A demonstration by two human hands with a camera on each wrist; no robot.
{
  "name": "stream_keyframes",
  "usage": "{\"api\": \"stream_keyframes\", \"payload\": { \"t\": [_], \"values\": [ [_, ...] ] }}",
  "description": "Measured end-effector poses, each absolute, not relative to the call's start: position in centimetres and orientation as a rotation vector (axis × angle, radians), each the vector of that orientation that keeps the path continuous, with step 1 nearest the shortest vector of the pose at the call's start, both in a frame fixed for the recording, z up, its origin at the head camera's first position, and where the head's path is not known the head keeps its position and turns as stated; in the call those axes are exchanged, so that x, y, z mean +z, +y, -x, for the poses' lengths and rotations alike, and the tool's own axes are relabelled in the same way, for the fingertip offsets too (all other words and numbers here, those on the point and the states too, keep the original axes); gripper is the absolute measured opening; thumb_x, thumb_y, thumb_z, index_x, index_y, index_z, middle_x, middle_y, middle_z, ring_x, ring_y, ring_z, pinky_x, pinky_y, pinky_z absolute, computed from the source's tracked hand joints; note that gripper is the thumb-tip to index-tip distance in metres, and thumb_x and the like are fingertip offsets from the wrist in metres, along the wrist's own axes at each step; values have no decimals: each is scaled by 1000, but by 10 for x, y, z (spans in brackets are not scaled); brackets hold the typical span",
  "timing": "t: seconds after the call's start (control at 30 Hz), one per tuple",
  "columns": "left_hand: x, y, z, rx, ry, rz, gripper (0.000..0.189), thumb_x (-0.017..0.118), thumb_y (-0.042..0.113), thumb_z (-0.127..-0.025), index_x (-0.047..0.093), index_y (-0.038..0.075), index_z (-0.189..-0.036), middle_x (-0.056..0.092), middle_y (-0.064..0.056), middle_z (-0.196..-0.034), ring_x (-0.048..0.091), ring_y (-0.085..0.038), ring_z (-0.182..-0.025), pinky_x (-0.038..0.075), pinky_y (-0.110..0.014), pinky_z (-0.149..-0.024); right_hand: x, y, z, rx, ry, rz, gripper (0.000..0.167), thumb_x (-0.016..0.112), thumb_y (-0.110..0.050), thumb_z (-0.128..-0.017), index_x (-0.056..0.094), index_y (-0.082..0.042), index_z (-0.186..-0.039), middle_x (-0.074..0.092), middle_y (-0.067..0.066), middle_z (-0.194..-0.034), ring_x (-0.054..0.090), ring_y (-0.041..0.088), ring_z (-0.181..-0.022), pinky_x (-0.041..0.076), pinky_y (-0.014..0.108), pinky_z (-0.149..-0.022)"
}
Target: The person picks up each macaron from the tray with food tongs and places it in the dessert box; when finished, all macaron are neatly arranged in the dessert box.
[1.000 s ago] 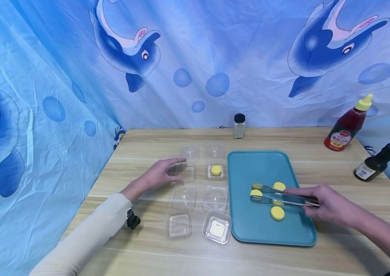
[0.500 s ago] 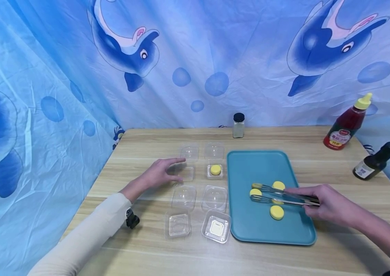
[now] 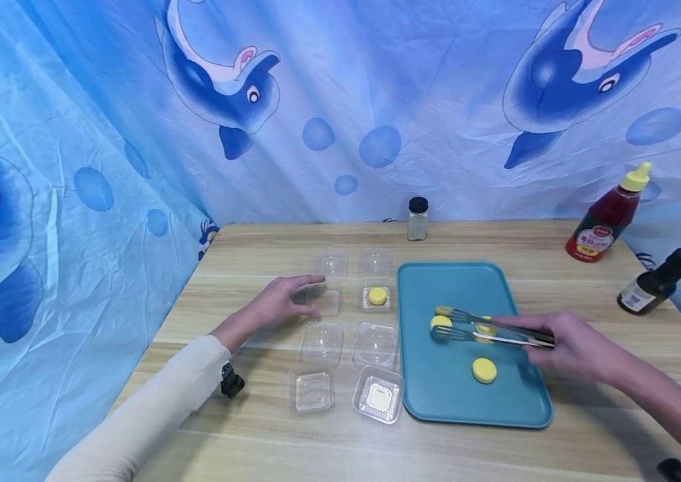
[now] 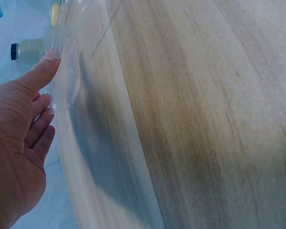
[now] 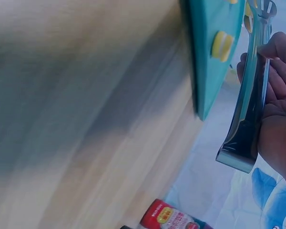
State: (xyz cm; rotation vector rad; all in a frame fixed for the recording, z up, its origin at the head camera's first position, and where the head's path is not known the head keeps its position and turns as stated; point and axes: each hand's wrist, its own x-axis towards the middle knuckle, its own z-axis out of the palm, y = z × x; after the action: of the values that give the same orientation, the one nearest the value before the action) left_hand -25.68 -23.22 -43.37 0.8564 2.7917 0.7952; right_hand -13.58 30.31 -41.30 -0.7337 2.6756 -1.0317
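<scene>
At the left, my left hand (image 3: 275, 302) holds a clear plastic box (image 3: 330, 303), thumb at its near side and index finger along its far side. In the left wrist view the thumb presses the box's edge (image 4: 66, 88). My right hand (image 3: 572, 346) grips metal tongs (image 5: 243, 138) by the arms, over the teal tray (image 3: 457, 281). The tongs' two slotted tips lie either side of a yellow macaron (image 3: 440, 323). Another macaron (image 3: 484, 370) sits nearer the front, and one more shows partly behind the tongs' arms.
Beside the held box stands a box (image 3: 375, 308) with a yellow macaron in it. Two more open boxes (image 3: 312, 393) lie at the front, lids folded back. A glass jar (image 3: 417, 221) stands at the back; a red sauce bottle (image 3: 602, 224) and dark bottle (image 3: 656, 284) are at the right.
The right hand and tongs have shifted slightly left and toward the back, and the macaron between the tips has moved with them. The left hand has stayed in place.
</scene>
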Motion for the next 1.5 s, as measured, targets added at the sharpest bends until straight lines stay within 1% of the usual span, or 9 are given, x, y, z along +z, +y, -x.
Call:
{"api": "stream_keyframes", "payload": {
  "t": [0.1,0.27,0.43,0.53,0.77,0.93,1.23,1.33,1.5],
  "values": [
    [-434,-232,257,789,2794,-846,83,93,30,-82,56,11,-154,55,-6,-157,48,-32,-147,37,-50,-124,-409,298,141,-1028,2697,754,62,80,7,-87,66,-9,-145,72,16,-125,58,8,-71,50,24,-52],
    [-435,-232,258,773,2801,-843,84,93,30,-82,56,11,-154,55,-8,-156,49,-34,-146,37,-51,-123,-399,285,154,-1012,2702,771,62,82,5,-87,67,-11,-145,73,14,-126,61,10,-82,49,25,-53],
    [-434,-231,258,773,2805,-823,84,93,31,-82,55,12,-155,55,-7,-156,49,-34,-147,37,-50,-124,-389,265,168,-990,2693,765,61,79,4,-89,66,-12,-146,70,-2,-93,57,13,-69,47,25,-51],
    [-433,-231,257,774,2802,-826,84,93,31,-82,55,12,-155,55,-8,-157,48,-34,-147,37,-51,-123,-387,252,177,-992,2689,791,60,77,6,-90,66,-12,-146,64,-3,-80,51,13,-58,44,25,-47],
    [-433,-230,257,794,2786,-822,83,92,31,-82,56,14,-154,55,-7,-157,48,-33,-147,37,-51,-124,-388,218,197,-1047,2658,940,60,75,9,-88,68,-11,-144,72,5,-98,46,10,-49,39,24,-45],
    [-433,-230,258,776,2795,-817,83,92,33,-82,56,14,-154,54,-6,-157,47,-33,-148,36,-50,-124,-388,194,207,-990,2673,987,59,75,6,-87,70,-14,-143,62,-3,-74,45,10,-51,38,24,-47],
    [-433,-231,259,760,2799,-833,85,92,35,-82,55,14,-155,54,-6,-157,48,-33,-147,37,-51,-124,-392,151,226,-1010,2605,1047,58,72,5,-89,68,-13,-144,48,0,-68,36,7,-49,35,24,-49],
    [-433,-231,258,755,2805,-835,84,92,34,-81,56,15,-155,55,-5,-157,49,-33,-146,37,-51,-123,-394,135,232,-1006,2589,1069,59,70,6,-87,67,-10,-144,59,2,-76,33,6,-51,33,23,-50],
    [-433,-231,258,731,2816,-853,85,92,34,-81,56,13,-155,57,-7,-154,50,-36,-145,38,-53,-123,-398,115,240,-1025,2563,1137,59,66,10,-85,68,-4,-142,76,15,-116,24,5,-49,28,23,-48]
  ]
}}
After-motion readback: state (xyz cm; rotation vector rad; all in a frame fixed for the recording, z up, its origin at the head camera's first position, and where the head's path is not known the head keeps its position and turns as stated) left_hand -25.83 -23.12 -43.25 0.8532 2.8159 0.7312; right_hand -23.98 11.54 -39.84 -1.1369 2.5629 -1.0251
